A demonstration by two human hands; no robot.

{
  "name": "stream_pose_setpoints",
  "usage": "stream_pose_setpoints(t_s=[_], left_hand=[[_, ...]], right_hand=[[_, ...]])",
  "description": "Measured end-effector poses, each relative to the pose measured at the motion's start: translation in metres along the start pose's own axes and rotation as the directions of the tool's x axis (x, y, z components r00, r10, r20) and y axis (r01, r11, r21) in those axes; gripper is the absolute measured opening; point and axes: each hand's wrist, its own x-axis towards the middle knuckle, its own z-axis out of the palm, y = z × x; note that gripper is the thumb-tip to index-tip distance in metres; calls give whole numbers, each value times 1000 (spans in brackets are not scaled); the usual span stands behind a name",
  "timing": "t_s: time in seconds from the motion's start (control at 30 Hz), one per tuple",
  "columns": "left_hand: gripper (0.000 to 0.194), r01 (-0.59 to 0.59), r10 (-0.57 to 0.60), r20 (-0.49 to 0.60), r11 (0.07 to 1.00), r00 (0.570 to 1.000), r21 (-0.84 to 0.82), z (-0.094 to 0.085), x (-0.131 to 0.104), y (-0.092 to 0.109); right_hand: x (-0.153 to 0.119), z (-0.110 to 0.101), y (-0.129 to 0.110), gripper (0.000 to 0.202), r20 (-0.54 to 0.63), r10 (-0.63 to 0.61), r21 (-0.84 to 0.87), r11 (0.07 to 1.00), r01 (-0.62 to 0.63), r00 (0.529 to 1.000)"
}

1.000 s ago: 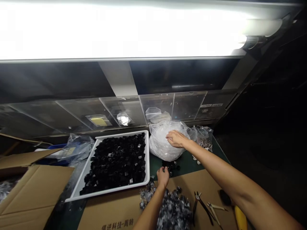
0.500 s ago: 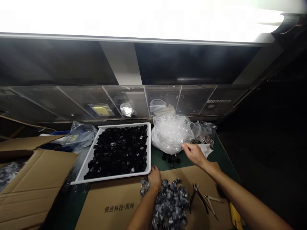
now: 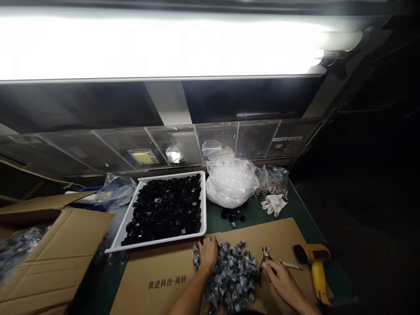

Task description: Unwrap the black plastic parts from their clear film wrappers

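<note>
My left hand [image 3: 208,252] rests at the upper left edge of a pile of small dark parts in clear wrap [image 3: 232,275], just below the corner of a white tray [image 3: 157,244] full of black parts. Its fingers are bent downward and their tips are partly hidden, so what they hold is unclear. My right hand [image 3: 278,280] is over the dark-handled pliers [image 3: 261,272], right of the pile; thumb and fingertips come close together, and whether they grip anything is too small to tell. Both hands are above the flat cardboard [image 3: 164,302].
A big clear bag of white material [image 3: 229,183] stands behind a few loose black parts [image 3: 233,217]. White gloves [image 3: 274,204] lie beside bagged metal pieces [image 3: 278,188]. A yellow heat gun [image 3: 316,267] is at the right, an open carton [image 3: 55,245] at the left.
My right hand has moved from beside the clear bag down to the pliers, uncovering the white gloves. My left hand stays near the tray corner. The camera view has shifted, showing more of the heat gun.
</note>
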Motion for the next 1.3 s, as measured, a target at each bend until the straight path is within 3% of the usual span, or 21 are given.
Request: stream_pose_setpoints(t_s=[0.1, 0.17, 0.2, 0.27, 0.33, 0.37, 0.4, 0.47, 0.57, 0.7, 0.8, 0.9, 1.03, 1.2, 1.3], left_hand=[[27, -40, 5, -163, 977, 987, -211, -15, -25, 7], [23, -65, -60, -240, 876, 969, -478, -28, -42, 16], [23, -48, -120, -218, 770, 969, -636, -34, -51, 22], [29, 68, -232, -32, 411, 972, -909, -48, -72, 35], [36, 218, -256, 219, -31, 942, -975, -63, -96, 51], [39, 255, -238, 303, -211, 923, -944, -71, -109, 59], [40, 271, -214, 354, -338, 910, -901, -78, -121, 67], [38, 270, -163, 384, -472, 909, -839, -92, -142, 81], [34, 241, -131, 359, -528, 924, -814, -106, -165, 96], [35, 255, -68, 341, -533, 938, -807, -116, -181, 99], [40, 310, -21, 365, -484, 931, -818, -118, -191, 94], [39, 320, -66, 373, -392, 925, -863, -117, -197, 87], [38, 283, -132, 337, -318, 932, -905, -118, -201, 81], [42, 245, -80, 276, -276, 958, -929, -120, -200, 85], [42, 245, -120, 281, -253, 952, -936, -119, -199, 90]], right_hand=[[-2, -6, -17, 39, -7, -55, -10, 998, 55, 998], [-2, -13, -35, 34, 2, -96, 3, 995, 96, 995], [-2, -16, -45, 31, 15, -116, 14, 993, 116, 993], [-3, -20, -64, 27, 42, -163, 37, 986, 162, 986], [-5, -19, -81, 25, 54, -227, 60, 973, 224, 972], [-6, -17, -89, 24, 61, -263, 73, 963, 259, 963], [-8, -15, -96, 25, 72, -301, 86, 952, 295, 951], [-12, -10, -105, 27, 95, -370, 113, 926, 360, 924], [-16, -4, -110, 22, 93, -414, 163, 904, 396, 906], [-20, -4, -105, 22, 68, -397, 250, 895, 370, 915], [-22, -5, -99, 25, 98, -342, 287, 909, 303, 934], [-23, -1, -93, 29, 154, -228, 366, 917, 159, 961], [-21, 9, -83, 37, 213, -104, 509, 860, -20, 971], [-24, 14, -79, 41, 213, -63, 564, 823, -70, 975], [-26, 14, -77, 40, 202, -68, 553, 831, -57, 977]])
